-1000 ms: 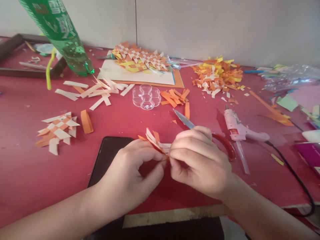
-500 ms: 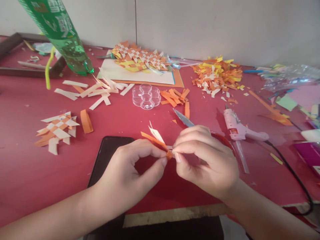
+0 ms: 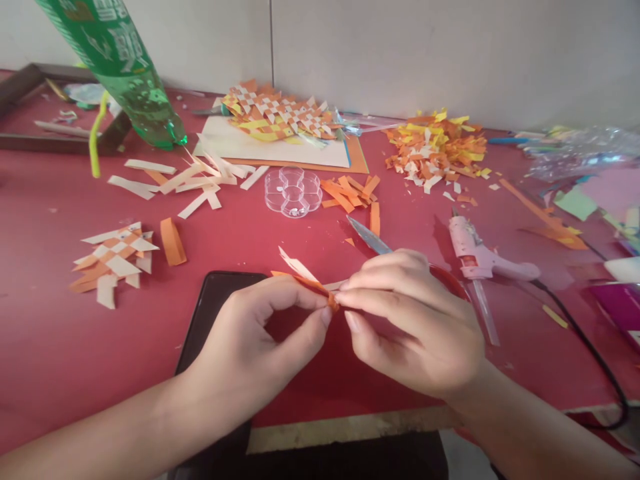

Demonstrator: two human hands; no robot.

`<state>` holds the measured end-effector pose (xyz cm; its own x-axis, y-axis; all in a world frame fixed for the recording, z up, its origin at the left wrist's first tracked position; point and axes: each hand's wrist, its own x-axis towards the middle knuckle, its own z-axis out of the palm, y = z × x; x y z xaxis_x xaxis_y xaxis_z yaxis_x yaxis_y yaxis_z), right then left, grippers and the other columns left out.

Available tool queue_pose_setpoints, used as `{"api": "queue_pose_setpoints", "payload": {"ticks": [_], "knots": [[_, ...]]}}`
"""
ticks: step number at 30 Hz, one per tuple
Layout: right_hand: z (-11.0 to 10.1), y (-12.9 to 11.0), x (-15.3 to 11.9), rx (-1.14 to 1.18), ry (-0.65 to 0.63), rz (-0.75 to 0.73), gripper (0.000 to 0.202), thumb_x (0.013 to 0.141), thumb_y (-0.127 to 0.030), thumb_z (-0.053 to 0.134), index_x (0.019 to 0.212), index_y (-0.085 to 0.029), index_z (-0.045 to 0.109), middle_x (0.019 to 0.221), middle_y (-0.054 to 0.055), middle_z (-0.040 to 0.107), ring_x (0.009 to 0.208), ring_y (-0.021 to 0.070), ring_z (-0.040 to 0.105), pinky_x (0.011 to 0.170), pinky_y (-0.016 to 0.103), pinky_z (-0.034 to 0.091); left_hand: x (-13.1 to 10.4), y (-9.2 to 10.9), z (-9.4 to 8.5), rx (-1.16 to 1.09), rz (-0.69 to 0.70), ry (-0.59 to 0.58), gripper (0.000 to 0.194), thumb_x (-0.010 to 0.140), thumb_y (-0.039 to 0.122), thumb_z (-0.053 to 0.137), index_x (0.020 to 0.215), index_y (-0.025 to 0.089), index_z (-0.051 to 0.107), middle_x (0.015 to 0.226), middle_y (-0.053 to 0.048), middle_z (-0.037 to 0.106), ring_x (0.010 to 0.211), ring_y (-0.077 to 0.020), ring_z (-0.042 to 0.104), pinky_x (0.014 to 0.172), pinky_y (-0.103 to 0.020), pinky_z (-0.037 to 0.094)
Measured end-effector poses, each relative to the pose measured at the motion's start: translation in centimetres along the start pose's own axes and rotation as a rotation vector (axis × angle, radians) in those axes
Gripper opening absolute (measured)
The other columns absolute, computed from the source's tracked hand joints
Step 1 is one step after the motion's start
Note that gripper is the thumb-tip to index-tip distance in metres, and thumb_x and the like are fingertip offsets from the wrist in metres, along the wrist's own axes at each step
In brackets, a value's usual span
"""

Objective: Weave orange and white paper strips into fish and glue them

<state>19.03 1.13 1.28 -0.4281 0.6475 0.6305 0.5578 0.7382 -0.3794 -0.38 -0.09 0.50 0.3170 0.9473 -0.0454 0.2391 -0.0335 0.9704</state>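
Paper strips look light, crease-prone; hold at fold, where left hand pinches. Right hand beside those fingertips, grip unclear.

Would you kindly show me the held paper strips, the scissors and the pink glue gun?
Held paper strips (image 3: 303, 269): head view, on the pale strip sticking out.
Scissors (image 3: 369, 235): head view, on the visible blade.
Pink glue gun (image 3: 481, 259): head view, on the body, near the handle.
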Motion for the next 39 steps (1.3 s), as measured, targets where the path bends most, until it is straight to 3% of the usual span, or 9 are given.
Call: {"api": "queue_pose_setpoints", "payload": {"ticks": [10, 15, 23, 39], "knots": [[-0.01, 0.13, -0.07, 0.008, -0.057, -0.013, 0.012, 0.078, -0.010, 0.069, 0.082, -0.021, 0.065, 0.077, 0.001, 0.071, 0.075, 0.0169, 0.065, 0.071, 0.036, 0.051, 0.20, -0.01, 0.16, 0.220, 0.187, 0.044, 0.015, 0.081, 0.011, 0.062, 0.082, 0.023, 0.072, 0.081, 0.003, 0.073, 0.072, -0.0101, 0.067, 0.068, -0.019, 0.053], [0.16, -0.10, -0.10, 0.063, -0.056, 0.019, 0.014, 0.078, -0.006, 0.066, 0.077, -0.020, 0.063, 0.072, 0.001, 0.068, 0.073, 0.0156, 0.061, 0.069, 0.033, 0.052, 0.19, 0.00, 0.22, 0.223, 0.175, -0.016, 0.016, 0.080, 0.010, 0.062, 0.080, 0.023, 0.070, 0.079, 0.004, 0.072, 0.072, -0.0091, 0.065, 0.067, -0.018, 0.051], [0.14, -0.27, -0.05, 0.152, -0.060, 0.174, 0.010, 0.081, -0.012, 0.062, 0.076, -0.021, 0.062, 0.072, 0.002, 0.066, 0.070, 0.0151, 0.063, 0.061, 0.029, 0.055, 0.05, 0.15, -0.01, 0.174, 0.151, -0.037, 0.013, 0.081, 0.010, 0.061, 0.080, 0.022, 0.067, 0.079, 0.003, 0.068, 0.070, -0.0098, 0.062, 0.066, -0.020, 0.050], [0.17, 0.01, -0.35, 0.201, -0.038, 0.219, 0.008, 0.084, -0.014, 0.062, 0.078, -0.020, 0.062, 0.074, 0.002, 0.064, 0.072, 0.0147, 0.061, 0.062, 0.029, 0.054, 0.04, 0.01, 0.07, 0.196, 0.146, -0.044, 0.011, 0.080, 0.010, 0.060, 0.078, 0.021, 0.061, 0.076, 0.004, 0.063, 0.066, -0.0089, 0.057, 0.063, -0.020, 0.046]]}}
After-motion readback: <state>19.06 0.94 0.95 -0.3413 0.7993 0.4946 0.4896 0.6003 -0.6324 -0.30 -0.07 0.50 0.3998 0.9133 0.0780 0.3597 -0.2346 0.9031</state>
